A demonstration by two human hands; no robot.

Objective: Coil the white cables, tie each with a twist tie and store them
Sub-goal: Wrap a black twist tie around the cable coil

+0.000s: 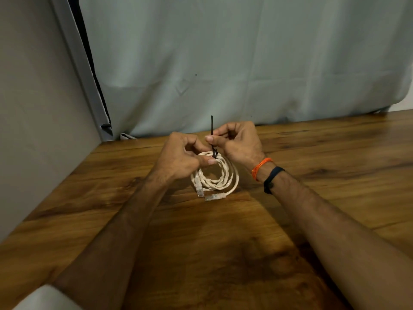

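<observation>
**Black tie wrapped on a coiled white cable**

The white cable [215, 175] lies coiled in a loose, twisted ring on the wooden table [312, 220], its two clear plugs at the near edge. A black twist tie [212, 135] wraps the far side, one end standing upright. The right hand [238, 142] pinches that end; the left hand [181, 157] grips the coil beside the wrap. No writing is legible.
</observation>
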